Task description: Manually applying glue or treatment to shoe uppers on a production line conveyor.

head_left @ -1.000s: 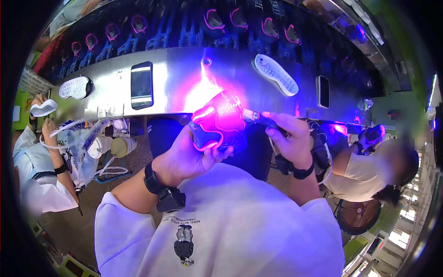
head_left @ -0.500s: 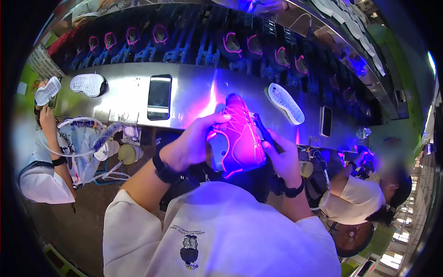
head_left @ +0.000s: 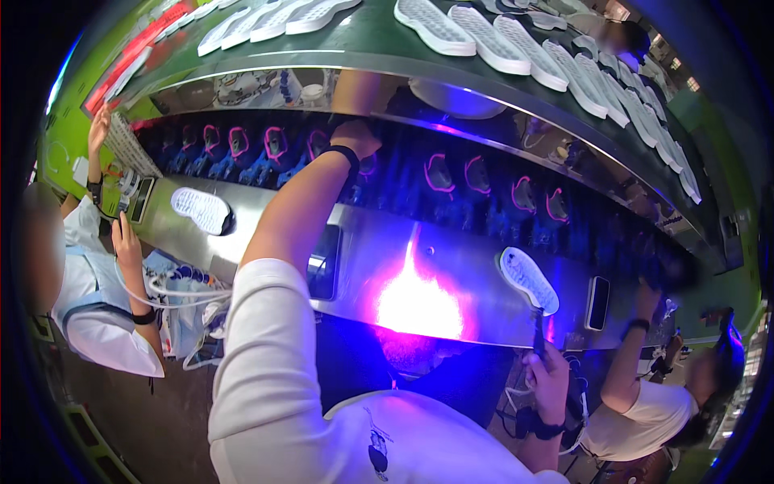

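Note:
My left arm stretches across the metal bench to the row of shoe uppers beyond it. There my left hand is at a dark shoe upper with a pink-lit edge; its fingers are hidden, so I cannot tell whether it grips. My right hand is closed around a slim dark-handled tool, held upright near the bench's front edge. The tool's upper end overlaps the lower end of a white shoe sole on the bench; whether they touch is unclear.
Bright violet light falls on the metal bench. A phone lies under my left arm, another phone at right. Another sole lies at left. Soles line the green shelf above. Co-workers sit on both sides.
The shoe upper that both hands held in front of me is gone from there. My left hand has moved forward to the row; my right hand has lowered rightward, still with the tool. The view has shifted.

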### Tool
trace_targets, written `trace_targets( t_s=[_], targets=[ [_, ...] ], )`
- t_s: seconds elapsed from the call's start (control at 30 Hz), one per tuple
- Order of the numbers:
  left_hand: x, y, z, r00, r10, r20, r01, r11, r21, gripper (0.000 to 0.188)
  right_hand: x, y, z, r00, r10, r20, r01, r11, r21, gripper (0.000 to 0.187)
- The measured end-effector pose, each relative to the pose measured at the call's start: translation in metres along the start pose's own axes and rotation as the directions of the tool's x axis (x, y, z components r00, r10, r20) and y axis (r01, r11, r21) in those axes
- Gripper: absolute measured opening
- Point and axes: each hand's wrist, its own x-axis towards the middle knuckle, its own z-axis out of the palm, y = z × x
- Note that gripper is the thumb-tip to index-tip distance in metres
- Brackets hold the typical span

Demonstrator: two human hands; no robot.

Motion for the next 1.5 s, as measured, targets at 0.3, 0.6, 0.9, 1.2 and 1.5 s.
trace_targets(
  t_s=[0.3,0.6,0.9,1.2,1.5],
  targets=[
    [0.039,0.105,0.058,0.981,0.149,-0.122,-0.138,0.986,0.095,0.04,0.009,0.03,-0.009,0.984,0.025,-0.176,-0.038,0.997,-0.07,0.034],
    [0.016,0.128,0.067,0.995,0.09,0.04,-0.086,0.992,-0.09,0.049,0.042,0.015,0.026,0.988,-0.128,-0.091,0.115,0.984,-0.139,0.033],
    [0.047,0.105,0.081,0.924,0.302,-0.233,-0.266,0.948,0.174,0.063,0.046,0.047,-0.008,0.985,-0.115,-0.129,0.106,0.991,-0.077,0.034],
    [0.071,0.195,0.155,0.901,0.355,-0.249,-0.359,0.933,0.031,0.053,0.027,0.066,-0.026,0.948,-0.221,-0.229,0.219,0.975,-0.033,0.04],
    [-0.168,0.191,0.038,0.718,0.629,0.298,-0.662,0.749,0.015,0.065,0.031,0.074,-0.032,0.966,-0.178,-0.19,0.177,0.984,-0.024,0.034]
  ],
)
